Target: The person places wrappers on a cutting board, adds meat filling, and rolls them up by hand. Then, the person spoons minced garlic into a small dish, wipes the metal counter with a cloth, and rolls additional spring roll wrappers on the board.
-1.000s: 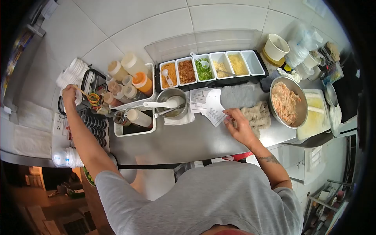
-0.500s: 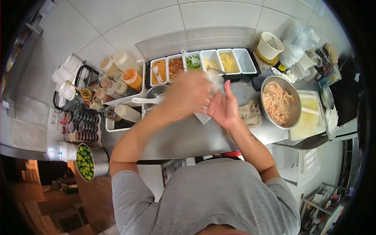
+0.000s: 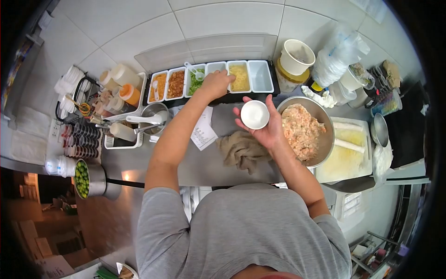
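Observation:
My left hand reaches over the fourth white tub in the back row, fingers curled down at its front edge. What those fingers grip is hidden. Resting in my upturned right hand is a small round white bowl, its inside plain white, with fingers and thumb around it. Beside the left hand are a tub of chopped green herbs with a white spoon and a tub of pale yellow bits. Further left sit tubs of brown bits and orange crumbs.
A metal bowl of pinkish mixture stands right, by a cutting board. A crumpled cloth and printed paper lie in front. Squeeze bottles and a pot of green limes are at left.
My left hand has gone from in front of my right hand to the tubs. The white bowl, mostly hidden and blurred before, now shows fully in my right hand. The whole view has shifted.

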Demonstrator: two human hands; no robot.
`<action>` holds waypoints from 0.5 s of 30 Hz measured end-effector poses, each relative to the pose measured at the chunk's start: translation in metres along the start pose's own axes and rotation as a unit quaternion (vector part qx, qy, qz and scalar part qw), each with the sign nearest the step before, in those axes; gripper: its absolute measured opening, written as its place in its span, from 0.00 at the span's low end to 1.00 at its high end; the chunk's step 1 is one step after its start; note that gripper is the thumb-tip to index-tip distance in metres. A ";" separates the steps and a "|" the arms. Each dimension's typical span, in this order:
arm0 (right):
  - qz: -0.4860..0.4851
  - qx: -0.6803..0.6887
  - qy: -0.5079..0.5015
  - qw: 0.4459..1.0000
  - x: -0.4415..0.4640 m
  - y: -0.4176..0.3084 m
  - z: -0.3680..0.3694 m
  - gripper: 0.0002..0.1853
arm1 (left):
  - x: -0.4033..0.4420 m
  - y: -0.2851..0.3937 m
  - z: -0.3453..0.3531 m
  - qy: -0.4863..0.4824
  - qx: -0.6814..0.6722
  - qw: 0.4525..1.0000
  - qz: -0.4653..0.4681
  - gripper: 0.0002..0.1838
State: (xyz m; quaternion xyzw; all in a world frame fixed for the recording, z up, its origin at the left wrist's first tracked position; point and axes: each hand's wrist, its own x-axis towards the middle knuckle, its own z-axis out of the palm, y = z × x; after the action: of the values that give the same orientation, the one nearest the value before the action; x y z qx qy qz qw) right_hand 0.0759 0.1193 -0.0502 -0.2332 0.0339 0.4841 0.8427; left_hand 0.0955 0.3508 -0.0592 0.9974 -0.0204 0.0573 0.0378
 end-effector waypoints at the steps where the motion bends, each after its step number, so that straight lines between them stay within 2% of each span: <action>1: 0.009 0.000 0.003 1.000 0.003 -0.004 -0.004 0.37 | 0.001 0.000 -0.002 -0.014 -0.020 1.000 -0.005 0.19; 2: 0.018 0.000 0.005 1.000 0.006 -0.007 -0.007 0.37 | 0.002 -0.001 -0.003 -0.028 -0.040 0.999 -0.011 0.19; 5: 0.008 -0.043 0.031 0.999 0.014 -0.012 -0.014 0.34 | -0.001 -0.007 0.002 -0.016 0.029 0.998 -0.060 0.15; 8: -0.026 -0.067 0.035 0.997 0.024 -0.015 -0.014 0.33 | -0.001 -0.018 -0.002 -0.119 0.002 0.992 -0.034 0.10; 11: -0.028 -0.057 0.044 0.997 0.029 -0.016 -0.009 0.31 | 0.006 -0.035 -0.007 -0.150 -0.163 0.975 0.028 0.07; 14: -0.040 -0.064 0.047 0.996 0.034 -0.020 0.002 0.31 | 0.009 -0.052 0.009 0.023 -0.144 0.989 -0.024 0.08; 15: -0.047 -0.072 0.044 0.995 0.038 -0.022 0.002 0.31 | 0.010 -0.055 0.006 0.050 -0.162 0.984 -0.054 0.09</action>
State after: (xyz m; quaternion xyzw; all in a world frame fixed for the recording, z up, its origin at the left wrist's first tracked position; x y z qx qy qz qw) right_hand 0.1137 0.1416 -0.0509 -0.3158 0.0248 0.4349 0.8430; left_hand 0.1082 0.4045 -0.0680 0.9736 0.0260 0.1014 0.2027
